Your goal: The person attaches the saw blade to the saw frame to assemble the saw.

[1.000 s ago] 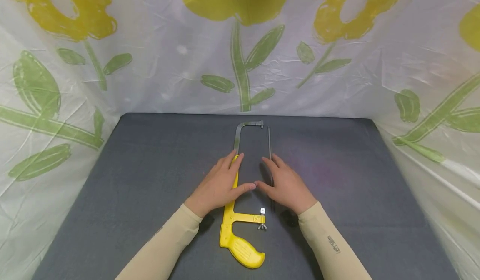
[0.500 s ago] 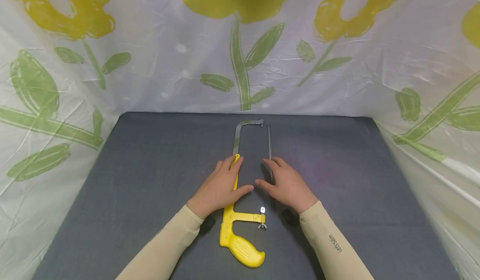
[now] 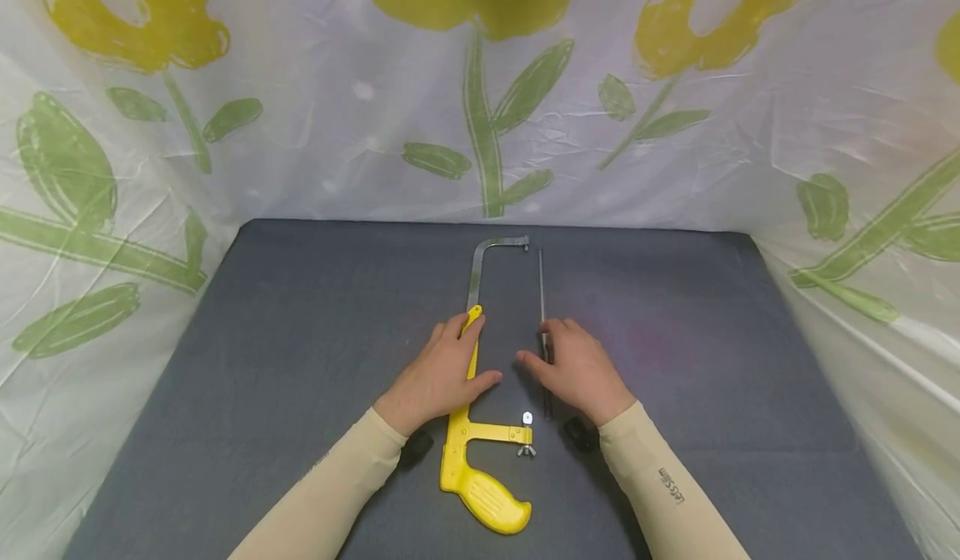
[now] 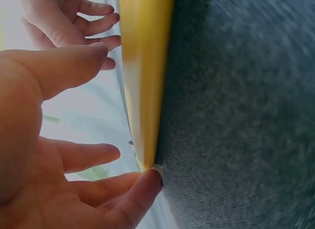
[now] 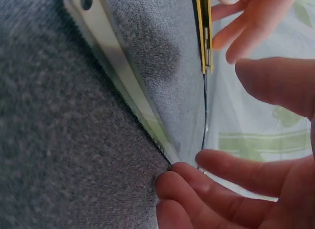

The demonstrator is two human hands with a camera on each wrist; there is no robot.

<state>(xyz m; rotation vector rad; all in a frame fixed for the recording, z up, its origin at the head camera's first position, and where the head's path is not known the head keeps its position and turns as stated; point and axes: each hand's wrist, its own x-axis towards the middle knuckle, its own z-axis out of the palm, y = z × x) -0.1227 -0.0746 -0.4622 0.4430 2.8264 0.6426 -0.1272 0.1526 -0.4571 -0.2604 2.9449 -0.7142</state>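
A yellow hacksaw frame (image 3: 491,498) with a bare metal front arm (image 3: 475,281) lies lengthwise on the dark cloth. My left hand (image 3: 431,381) lies over its middle, the thumb pointing right; the left wrist view shows fingertips at the yellow bar (image 4: 142,81), thumb apart from it. To the right, a loose hacksaw blade (image 3: 542,281) lies roughly parallel to the frame. My right hand (image 3: 585,372) is over the blade, hiding its middle. Toothed edge and end hole show on the blade (image 5: 123,71) in the right wrist view, with fingertips right at it and the thumb clear.
A wing nut (image 3: 527,450) and blade pin (image 3: 527,418) sit on the frame's short yellow crosspiece (image 3: 495,432). The dark grey cloth (image 3: 300,335) covers the table. White sheeting with painted flowers (image 3: 337,127) encloses the back and sides.
My right hand's fingers have drawn in slightly at the blade, and its thumb has moved a little away from the left thumb. The left hand and the frame have hardly moved.
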